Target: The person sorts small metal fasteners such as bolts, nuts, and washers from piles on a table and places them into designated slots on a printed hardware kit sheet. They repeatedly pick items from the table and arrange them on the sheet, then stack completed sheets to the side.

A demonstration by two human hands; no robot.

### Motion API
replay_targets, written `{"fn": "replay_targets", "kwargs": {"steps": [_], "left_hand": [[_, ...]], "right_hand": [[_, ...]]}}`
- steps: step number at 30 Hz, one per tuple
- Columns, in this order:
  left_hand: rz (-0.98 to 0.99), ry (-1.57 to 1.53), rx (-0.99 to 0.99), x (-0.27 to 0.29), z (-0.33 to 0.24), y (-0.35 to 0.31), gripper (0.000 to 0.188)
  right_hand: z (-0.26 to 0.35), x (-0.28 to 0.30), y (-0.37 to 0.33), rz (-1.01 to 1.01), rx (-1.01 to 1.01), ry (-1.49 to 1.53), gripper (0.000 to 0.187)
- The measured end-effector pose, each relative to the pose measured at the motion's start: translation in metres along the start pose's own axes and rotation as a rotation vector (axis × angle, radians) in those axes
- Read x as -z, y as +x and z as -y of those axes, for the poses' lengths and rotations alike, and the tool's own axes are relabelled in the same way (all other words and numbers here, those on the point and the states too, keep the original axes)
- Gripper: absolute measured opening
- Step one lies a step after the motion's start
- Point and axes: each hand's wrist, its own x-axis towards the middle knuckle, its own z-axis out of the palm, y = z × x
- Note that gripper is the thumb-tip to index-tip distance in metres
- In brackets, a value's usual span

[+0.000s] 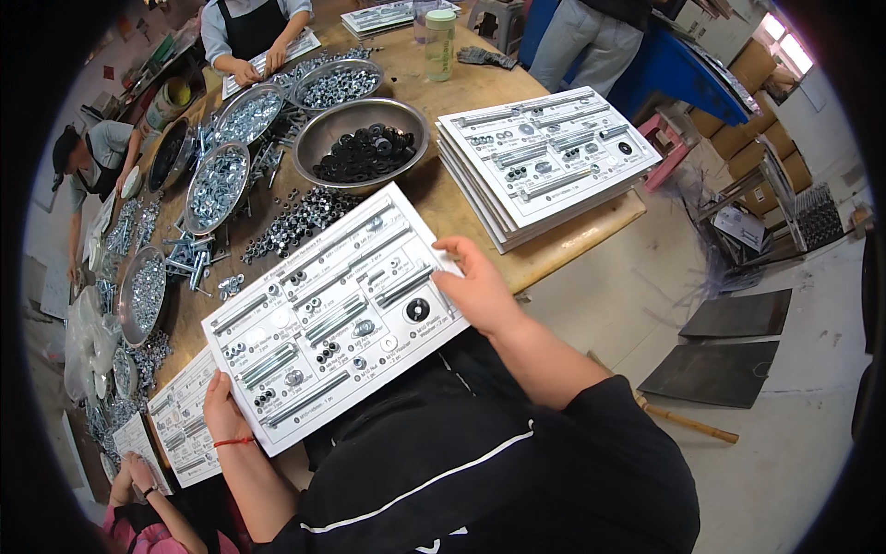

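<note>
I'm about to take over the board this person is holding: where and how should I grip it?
I'd pinch the board by the margin of its long upper edge, coming from over the table. The left hand and right hand hold the two short ends, leaving that edge free, and metal hardware covers much of the face.

Shiny metal, worn wood, matt cloth around you
Your white board (309,415) looks smooth and papery, its bolts (334,320) glossy metal, its black disc (410,311) sleek, like plastic. The bowl (312,138) ahead is polished metal, the dark washers (365,155) inside dull. The tabletop (415,92) is scuffed wood, your shirt (563,462) matt cloth, the bottle (440,54) clear plastic.
</note>
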Motion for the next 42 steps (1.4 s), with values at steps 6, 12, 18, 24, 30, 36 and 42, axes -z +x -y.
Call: {"fn": "replay_targets", "kwargs": {"steps": [6,12,18,24,30,36,42], "left_hand": [[0.197,0.057,-0.060,-0.073,-0.068,-0.018,0.039],[0.482,-0.003,-0.001,-0.179,-0.064,0.016,0.038],[0.644,-0.002,0.188,-0.316,-0.020,0.045,0.031],[0.711,-0.032,0.303,-0.415,0.034,0.068,0.023],[0.610,0.106,0.350,-0.463,0.070,0.071,0.022],[0.557,0.226,0.291,-0.472,0.065,0.062,0.023],[0.719,0.317,0.228,-0.455,0.063,0.075,0.028]], "right_hand": [[0.079,0.033,0.033,0.062,0.047,0.008,0.044],[0.134,0.113,0.074,-0.163,0.098,-0.156,0.040],[0.158,0.234,0.120,-0.498,0.184,-0.278,0.029],[0.170,0.337,0.162,-0.621,0.239,-0.320,0.021],[0.160,0.395,0.187,-0.650,0.214,-0.347,0.022],[0.141,0.403,0.197,-0.627,0.181,-0.447,0.028],[0.139,0.408,0.199,-0.598,0.301,-0.795,0.031]]}}
